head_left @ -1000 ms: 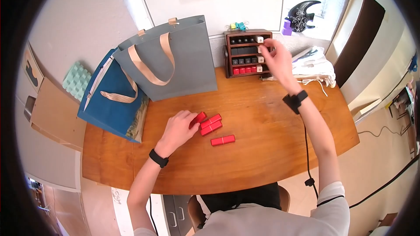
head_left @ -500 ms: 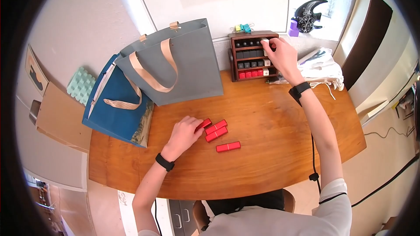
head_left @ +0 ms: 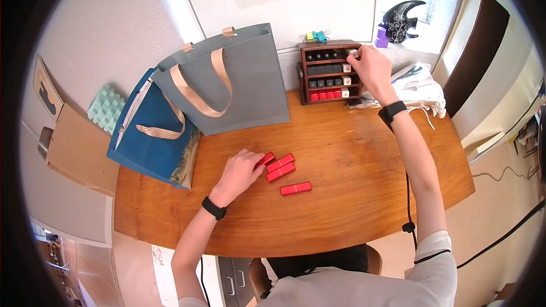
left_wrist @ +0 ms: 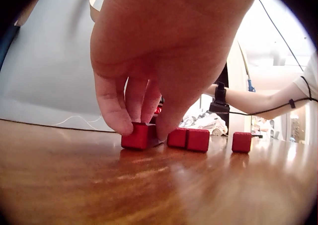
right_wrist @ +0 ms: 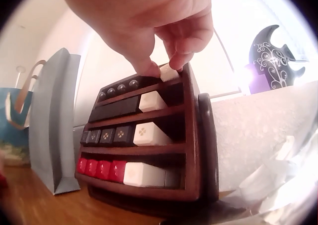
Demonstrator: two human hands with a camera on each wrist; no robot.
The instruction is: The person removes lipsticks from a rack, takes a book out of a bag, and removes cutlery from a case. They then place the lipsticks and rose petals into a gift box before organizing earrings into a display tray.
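My right hand (head_left: 373,71) is at the upper right corner of a dark wooden rack (right_wrist: 191,150). Thumb and fingertips pinch a white lipstick tube (right_wrist: 169,74) at the right end of the top shelf. Lower shelves each have a white tube at the right of their row, such as the bottom white tube (right_wrist: 141,174) beside red tubes (right_wrist: 102,169). On the table, my left hand (head_left: 238,175) pinches a red lipstick tube (left_wrist: 139,136) lying flat. Close to its right lie two red tubes (head_left: 280,167) side by side, and one more red tube (head_left: 296,188) lies nearer me.
A grey paper bag (head_left: 244,85) and a blue bag (head_left: 151,156) stand at the left of the wooden table (head_left: 352,193). White plastic wrapping (head_left: 418,91) lies right of the rack. Binder clips (head_left: 317,36) sit on top of it. A black fish ornament (head_left: 402,21) stands behind.
My right hand has taken hold of the white tube on the top shelf and shifted it to the right. The left hand stays on its red tube. The head view has shifted slightly.
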